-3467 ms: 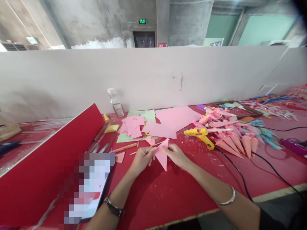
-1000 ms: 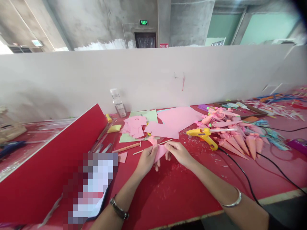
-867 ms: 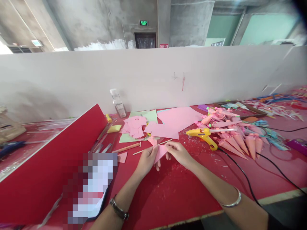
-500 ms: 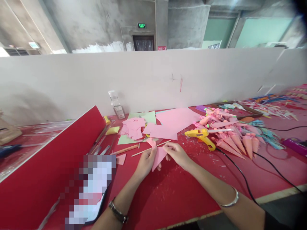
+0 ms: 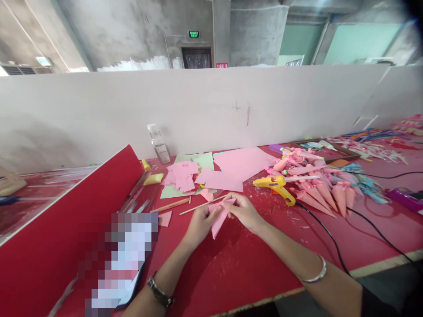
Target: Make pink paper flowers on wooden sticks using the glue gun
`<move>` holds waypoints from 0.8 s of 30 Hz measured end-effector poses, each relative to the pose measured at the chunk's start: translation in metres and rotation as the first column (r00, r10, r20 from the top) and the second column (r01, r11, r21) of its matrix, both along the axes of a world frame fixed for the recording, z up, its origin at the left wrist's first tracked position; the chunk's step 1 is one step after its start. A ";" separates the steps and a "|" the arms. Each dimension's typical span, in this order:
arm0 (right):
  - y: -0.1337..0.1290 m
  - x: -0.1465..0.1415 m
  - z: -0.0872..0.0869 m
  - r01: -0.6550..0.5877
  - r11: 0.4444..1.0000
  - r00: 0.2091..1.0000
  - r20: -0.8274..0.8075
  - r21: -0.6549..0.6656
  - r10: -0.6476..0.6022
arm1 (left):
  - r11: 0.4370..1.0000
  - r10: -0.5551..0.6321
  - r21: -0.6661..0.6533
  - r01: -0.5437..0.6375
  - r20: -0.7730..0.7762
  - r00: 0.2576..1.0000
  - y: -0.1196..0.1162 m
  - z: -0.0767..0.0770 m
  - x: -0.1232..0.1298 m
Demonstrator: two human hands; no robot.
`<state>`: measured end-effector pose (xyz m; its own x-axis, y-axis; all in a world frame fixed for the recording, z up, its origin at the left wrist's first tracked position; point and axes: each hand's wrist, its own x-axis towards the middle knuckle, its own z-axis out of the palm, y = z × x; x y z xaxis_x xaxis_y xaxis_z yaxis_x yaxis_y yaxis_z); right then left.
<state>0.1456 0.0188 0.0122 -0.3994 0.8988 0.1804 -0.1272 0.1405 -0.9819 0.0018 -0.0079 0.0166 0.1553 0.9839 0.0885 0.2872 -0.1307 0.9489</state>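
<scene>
Between my two hands is a piece of pink paper [image 5: 218, 223], folded to a narrow point that hangs downward above the red table. My left hand [image 5: 200, 222] is closed on its left side, with the thumb lying on the paper. Fingers of my right hand [image 5: 243, 211] pinch its upper right edge. Just beyond my hands lie a thin wooden stick [image 5: 198, 206] and a small curled pink paper piece [image 5: 207, 194]. Left of them are a wooden-handled tool [image 5: 170, 205] and a small pink paper scrap [image 5: 165, 219].
A yellow glue gun [image 5: 277, 187] with a black cord lies to the right, beside a heap of pink paper cones [image 5: 317, 189]. Pink sheets [image 5: 244, 165] and cut pieces [image 5: 181, 175] lie behind. At left are a phone [image 5: 127, 264], a red board [image 5: 76, 220] and a clear bottle [image 5: 158, 143].
The pink paper has turned and its upper edge now folds over between my fingers. My left thumb has moved onto it. The view has shifted slightly.
</scene>
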 end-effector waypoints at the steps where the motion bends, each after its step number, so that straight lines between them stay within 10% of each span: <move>1: 0.000 0.000 0.000 0.010 1.000 1.000 0.007 0.013 -0.010 | 1.000 -0.026 -0.007 0.026 0.014 1.000 -0.001 0.001 0.000; 8: 0.004 -0.001 -0.006 0.093 0.996 0.996 0.011 0.016 -0.093 | 0.972 -0.196 -0.118 0.203 0.071 0.978 -0.006 0.001 0.003; 13: 0.001 0.000 0.001 0.149 0.976 0.988 0.027 0.161 -0.155 | 0.988 -0.014 -0.150 0.038 0.159 0.987 -0.001 0.001 0.002; 18: -0.010 0.004 0.014 -0.074 0.901 0.963 0.265 0.429 -0.047 | 0.973 0.172 -0.183 -0.139 0.183 0.968 -0.002 0.005 -0.001; 24: -0.011 0.003 0.013 -0.122 0.864 0.939 0.340 0.489 -0.060 | 0.972 0.196 -0.173 -0.162 0.206 0.959 -0.003 0.001 -0.004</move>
<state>0.1485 0.0080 0.0256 -0.5425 0.7104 0.4484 0.1804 0.6198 -0.7637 -0.0023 -0.0108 0.0174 -0.0309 0.9981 -0.0530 0.0740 0.0552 0.9957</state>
